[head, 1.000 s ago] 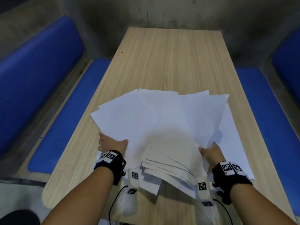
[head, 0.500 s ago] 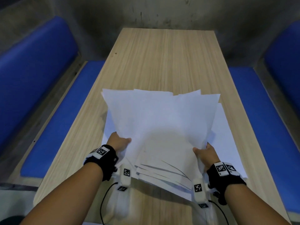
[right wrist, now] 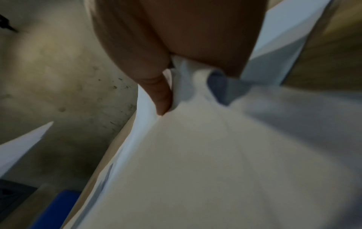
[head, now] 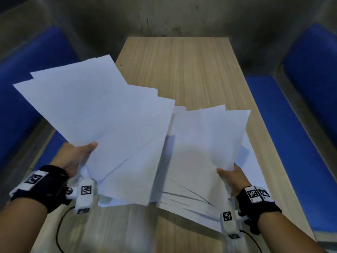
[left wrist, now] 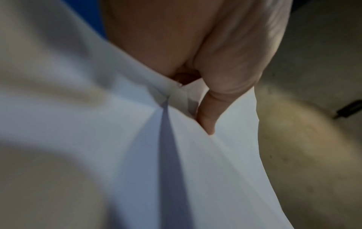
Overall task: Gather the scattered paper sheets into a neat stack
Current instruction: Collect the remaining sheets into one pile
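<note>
White paper sheets are split into two bunches over the wooden table (head: 191, 70). My left hand (head: 80, 154) pinches the near corner of a fanned left bunch (head: 94, 114), lifted and swung out to the left past the table edge. In the left wrist view the thumb presses on the left bunch (left wrist: 176, 155). My right hand (head: 231, 178) grips the near right edge of the right bunch (head: 206, 143), whose near edges fan apart. In the right wrist view the thumb pinches those sheets (right wrist: 195, 155). One more sheet (head: 255, 167) lies flat on the table under them at the right.
Blue padded benches (head: 295, 143) run along both sides of the table, with a grey wall (head: 164, 15) behind. A black cable (head: 60, 230) trails from my left wrist over the near table edge. Bare wood shows on the table's far half.
The single fanned pile has come apart. My left hand has lifted its bunch up and to the left, off the table, while my right hand keeps hold of the rest.
</note>
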A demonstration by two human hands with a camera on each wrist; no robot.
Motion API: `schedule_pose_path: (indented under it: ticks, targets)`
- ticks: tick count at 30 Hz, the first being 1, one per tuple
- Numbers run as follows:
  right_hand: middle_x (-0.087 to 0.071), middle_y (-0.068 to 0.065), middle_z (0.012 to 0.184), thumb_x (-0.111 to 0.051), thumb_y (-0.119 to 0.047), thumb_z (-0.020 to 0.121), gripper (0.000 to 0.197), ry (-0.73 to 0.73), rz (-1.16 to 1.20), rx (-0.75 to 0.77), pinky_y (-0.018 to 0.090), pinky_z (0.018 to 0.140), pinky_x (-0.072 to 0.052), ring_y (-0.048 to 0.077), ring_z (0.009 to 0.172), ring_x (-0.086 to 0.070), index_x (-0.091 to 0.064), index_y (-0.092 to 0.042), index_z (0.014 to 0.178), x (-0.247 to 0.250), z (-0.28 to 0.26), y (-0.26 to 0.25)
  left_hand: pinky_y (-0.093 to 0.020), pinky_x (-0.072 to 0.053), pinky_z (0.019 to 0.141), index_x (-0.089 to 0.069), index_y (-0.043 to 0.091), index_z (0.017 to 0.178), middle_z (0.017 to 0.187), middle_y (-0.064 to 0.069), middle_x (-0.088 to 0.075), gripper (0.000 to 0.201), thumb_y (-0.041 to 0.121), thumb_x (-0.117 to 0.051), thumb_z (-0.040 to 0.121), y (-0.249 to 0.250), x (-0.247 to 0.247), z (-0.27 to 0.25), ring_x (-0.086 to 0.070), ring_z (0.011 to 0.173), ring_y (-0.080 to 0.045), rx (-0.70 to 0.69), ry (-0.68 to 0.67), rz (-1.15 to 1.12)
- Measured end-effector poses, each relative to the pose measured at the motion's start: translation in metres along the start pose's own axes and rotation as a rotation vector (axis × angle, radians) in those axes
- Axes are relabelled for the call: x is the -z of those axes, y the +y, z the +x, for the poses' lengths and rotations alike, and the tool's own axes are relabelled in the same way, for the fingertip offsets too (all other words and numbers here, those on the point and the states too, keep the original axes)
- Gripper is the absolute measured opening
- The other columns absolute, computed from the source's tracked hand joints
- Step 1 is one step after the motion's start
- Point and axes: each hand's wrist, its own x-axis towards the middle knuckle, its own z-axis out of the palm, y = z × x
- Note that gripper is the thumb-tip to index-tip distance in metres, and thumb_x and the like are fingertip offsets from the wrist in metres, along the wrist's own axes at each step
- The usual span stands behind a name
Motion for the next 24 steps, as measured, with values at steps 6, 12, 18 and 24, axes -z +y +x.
schedule_pose_path:
  ticks: [6,12,18,24]
  targets:
    - [-0.043,-0.001,0.144,-0.061,-0.046,0.083,0.070,-0.101,0.176,0.019,0.032,0.103,-0.034,0.022,0.132,-0.043,-0.038,-0.014,0.141,-0.020,-0.011,-0.009,-0.040,-0.041,0.104,-0.054,0.002,0.128,0.129,-0.011,-0.060,0.048,0.000,-0.068,0.083,-0.051,-0.089,-0.049,-0.058,0.118,-0.028,-0.016,-0.165,0.098]
    - [-0.037,0.008,0.151,-0.063,-0.029,0.087,0.072,-0.019,0.039,-0.055,0.051,0.105,-0.034,0.032,0.135,-0.039,-0.028,-0.010,0.146,-0.024,0.000,0.007,-0.045,-0.037,0.111,-0.040,0.031,0.144,0.140,0.004,-0.055,0.052,0.029,-0.052,0.094,-0.087,-0.117,-0.055,-0.052,0.128,-0.021,-0.008,-0.324,0.181]
    - [-0.056,0.007,0.132,-0.062,-0.019,0.088,0.050,-0.026,0.105,0.007,0.042,0.106,-0.039,0.027,0.122,-0.053,-0.046,-0.007,0.134,-0.017,0.005,0.010,-0.042,-0.043,0.101,-0.051,0.022,0.137,0.127,-0.002,-0.061,0.038,0.019,-0.041,0.101,-0.065,-0.101,-0.030,-0.055,0.119,-0.028,0.084,-0.272,0.346]
    - [-0.060,-0.007,0.112,-0.077,-0.025,0.072,0.055,-0.152,0.257,0.021,0.033,0.096,-0.047,0.014,0.103,-0.059,-0.052,-0.018,0.121,-0.029,-0.002,0.006,-0.043,-0.037,0.111,-0.055,0.010,0.134,0.135,-0.006,-0.058,0.038,0.012,-0.049,0.096,-0.075,-0.132,-0.026,-0.052,0.127,-0.024,-0.031,-0.471,0.592]
